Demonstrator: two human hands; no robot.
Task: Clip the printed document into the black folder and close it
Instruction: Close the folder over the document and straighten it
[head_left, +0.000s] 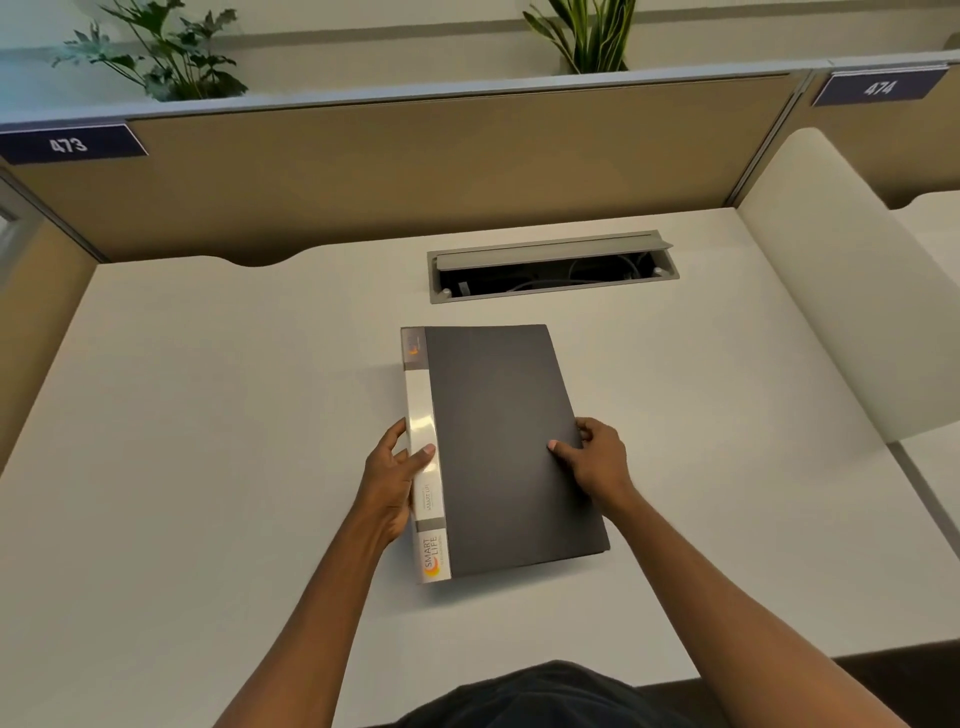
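Observation:
The black folder (498, 431) lies closed on the white desk (208, 415), its white labelled spine turned to the left. My left hand (395, 478) grips the spine, thumb on top and fingers curled around its outer side. My right hand (597, 457) holds the folder's right edge, thumb flat on the cover and fingers wrapped at the edge. No printed document shows; whatever is inside the folder is hidden by the cover.
An open grey cable tray (550, 265) with wires is sunk into the desk behind the folder. Tan partition walls (415, 166) close the back and left. A white curved divider (841, 280) stands at the right. Plants (166, 57) sit above the partition.

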